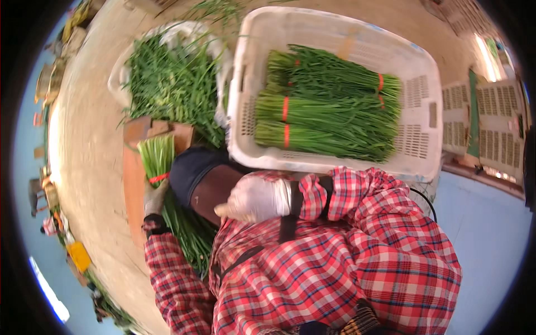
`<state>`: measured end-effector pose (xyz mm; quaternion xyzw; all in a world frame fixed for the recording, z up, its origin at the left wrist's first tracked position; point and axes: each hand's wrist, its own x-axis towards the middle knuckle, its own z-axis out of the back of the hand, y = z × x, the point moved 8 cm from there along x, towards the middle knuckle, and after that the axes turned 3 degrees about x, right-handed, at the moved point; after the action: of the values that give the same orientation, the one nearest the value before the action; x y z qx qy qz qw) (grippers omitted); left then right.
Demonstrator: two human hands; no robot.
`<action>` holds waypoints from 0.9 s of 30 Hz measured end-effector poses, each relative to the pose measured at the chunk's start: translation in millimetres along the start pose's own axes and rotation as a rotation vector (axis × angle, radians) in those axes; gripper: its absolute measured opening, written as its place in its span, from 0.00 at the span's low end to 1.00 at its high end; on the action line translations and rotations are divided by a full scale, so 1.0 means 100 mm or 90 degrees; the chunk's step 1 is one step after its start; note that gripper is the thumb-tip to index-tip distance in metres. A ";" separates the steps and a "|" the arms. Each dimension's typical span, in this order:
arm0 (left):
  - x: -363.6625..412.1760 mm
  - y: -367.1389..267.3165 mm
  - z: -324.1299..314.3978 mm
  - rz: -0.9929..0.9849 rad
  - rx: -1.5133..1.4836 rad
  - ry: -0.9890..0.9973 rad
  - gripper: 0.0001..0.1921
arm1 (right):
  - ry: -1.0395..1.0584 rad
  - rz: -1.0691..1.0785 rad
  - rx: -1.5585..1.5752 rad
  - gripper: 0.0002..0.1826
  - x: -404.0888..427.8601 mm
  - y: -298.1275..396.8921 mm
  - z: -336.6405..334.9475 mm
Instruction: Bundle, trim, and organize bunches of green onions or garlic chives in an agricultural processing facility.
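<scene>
My left hand (155, 199), in a pale glove, is closed around a bundle of green garlic chives (157, 157) just below its red band. The pale stem ends point up the view, over a wooden board (133, 180), and the leaves trail down beside my sleeve. My right hand (255, 199), in a whitish glove, lies in front of my body by my dark-clad leg; its fingers look curled, and whether they hold anything cannot be told. Ahead, a white plastic basket (335, 167) holds several banded bundles of chives (326, 113).
A white plastic bag (184, 29) full of loose green leaves (171, 79) stands left of the basket. Small blocks (159, 127) lie at the board's far end. Light perforated crates (498, 96) are at the right, and a yellow container (78, 256) is at the far left.
</scene>
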<state>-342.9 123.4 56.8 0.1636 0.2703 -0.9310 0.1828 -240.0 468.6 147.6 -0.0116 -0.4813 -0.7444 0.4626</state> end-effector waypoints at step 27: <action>-0.17 -0.23 -0.05 -0.071 -0.071 0.054 0.60 | 0.162 -0.062 0.091 0.10 0.24 0.01 -0.44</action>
<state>-337.0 148.1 69.9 0.1769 0.3382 -0.9154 0.1282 -234.3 420.4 135.4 0.1394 -0.4707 -0.7254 0.4826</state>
